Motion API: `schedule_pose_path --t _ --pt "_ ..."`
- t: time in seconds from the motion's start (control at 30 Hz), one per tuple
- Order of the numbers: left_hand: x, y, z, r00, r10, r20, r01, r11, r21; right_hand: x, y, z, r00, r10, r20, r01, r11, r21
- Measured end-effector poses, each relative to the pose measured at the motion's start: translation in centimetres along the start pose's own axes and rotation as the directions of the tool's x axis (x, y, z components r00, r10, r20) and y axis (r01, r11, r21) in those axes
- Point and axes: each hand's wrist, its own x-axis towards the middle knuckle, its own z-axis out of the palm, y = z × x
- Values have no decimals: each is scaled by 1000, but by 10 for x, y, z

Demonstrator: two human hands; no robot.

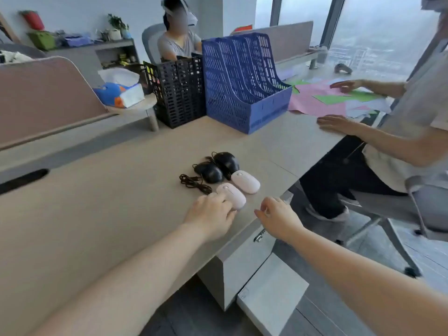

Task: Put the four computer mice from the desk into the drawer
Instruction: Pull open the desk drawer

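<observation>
Fingers of my left hand curl loosely over the near end of the closer pink mouse, touching it, though I cannot tell whether they truly grip it; it lies flat on the desk. My right hand hangs just past the desk's edge, fingers half bent and holding nothing, above the drawer unit, whose front carries a small metal lock. A lower drawer juts out below. Just beyond the mouse I touch lies the second pink mouse, and behind both, side by side, two black mice with a cord bunched to their left. Farther back stand a black basket and a blue file rack. Another person's hands rest near coloured paper to my right.
</observation>
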Motion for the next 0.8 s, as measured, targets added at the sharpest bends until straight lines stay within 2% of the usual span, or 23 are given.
schedule_pose_path --t 0.1,0.17,0.3,0.4,0.53,0.63,0.73,0.8 --pt "2 17 33 1000 11 -28 -12 1000 -8 -1 35 31 998 61 -9 -60 997 47" --pt "1 24 55 999 17 -47 -19 1000 -25 0 59 55 992 120 41 -123 987 108" --pt "-3 24 95 995 23 -93 -35 990 -135 16 97 104 980 146 134 -164 978 129" --pt "-2 22 105 983 43 -178 -72 985 -160 31 109 129 968 154 200 -200 951 237" --pt "-2 20 107 986 10 -164 -43 980 -196 42 100 147 954 198 225 -267 903 338" --pt "-1 20 110 989 24 -146 -51 982 -184 52 94 159 936 261 235 -345 812 470" --pt "0 20 108 986 21 -165 -55 977 -204 57 92 162 907 299 297 -421 656 626" --pt "0 21 107 984 16 -178 -55 975 -216 57 91 160 902 310 300 -431 610 665"
